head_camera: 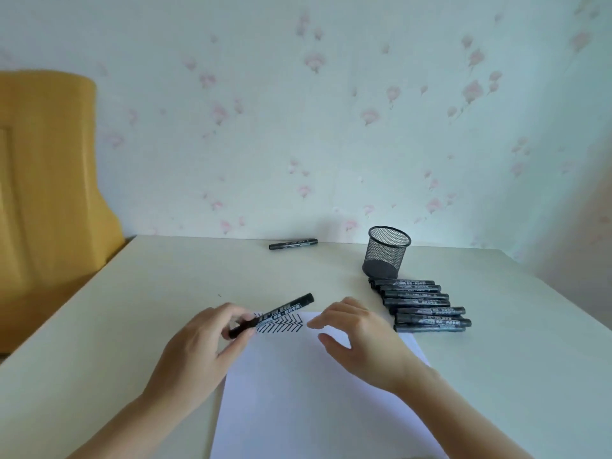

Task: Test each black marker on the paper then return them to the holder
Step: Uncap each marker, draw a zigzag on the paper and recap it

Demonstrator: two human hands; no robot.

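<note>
My left hand [202,342] grips a black marker [275,313] near its lower end, tilted up to the right over the top left corner of the white paper [314,402]. Black zigzag strokes [281,326] mark that corner. My right hand [357,332] hovers over the paper's top right part, fingers spread, holding nothing. A row of several black markers [424,304] lies on the table to the right of the paper. Behind them stands the black mesh holder [385,251], which looks empty. One more black marker [293,244] lies alone near the table's far edge.
The cream table [149,293] runs to a flowered wall at the back. A yellow chair back [49,193] stands beyond the table's left edge.
</note>
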